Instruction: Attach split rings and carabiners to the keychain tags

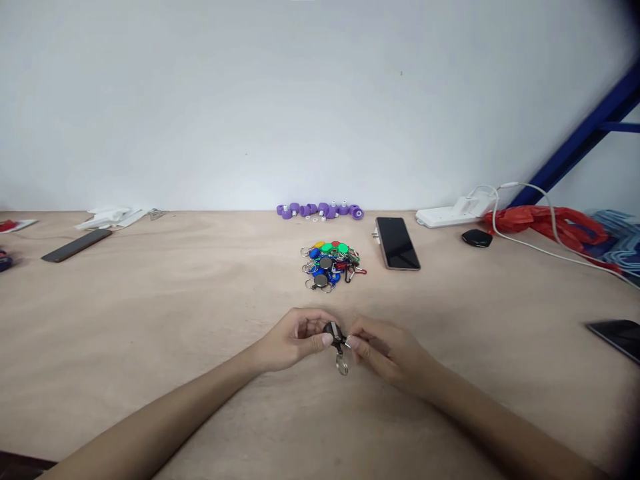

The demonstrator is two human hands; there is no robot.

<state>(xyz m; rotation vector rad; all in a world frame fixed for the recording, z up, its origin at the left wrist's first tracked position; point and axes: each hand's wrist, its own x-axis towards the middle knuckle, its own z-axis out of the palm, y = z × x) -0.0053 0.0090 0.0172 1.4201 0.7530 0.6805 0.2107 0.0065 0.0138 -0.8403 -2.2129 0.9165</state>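
Observation:
My left hand (300,340) is closed around a black retractable badge reel (333,331), its thumb on the near side and its grey back clip facing up. From the reel's lower end hangs a silvery split ring (342,365). Close on the right, my right hand (387,350) pinches a small silvery metal piece (349,343) between thumb and forefinger, right at the reel's end. Its exact kind is too small to make out. Beyond both hands lies a pile of badge reels (326,263) in blue, green, red, yellow and black, with rings and carabiner hooks.
Purple caps (320,210) line the wall. Right of the pile, a smartphone (399,243) rests tilted on a white plug. Farther right are a power strip (445,215), a black case (477,238), a red bag (545,225) and another dark device (617,337). A dark bar (77,245) lies left.

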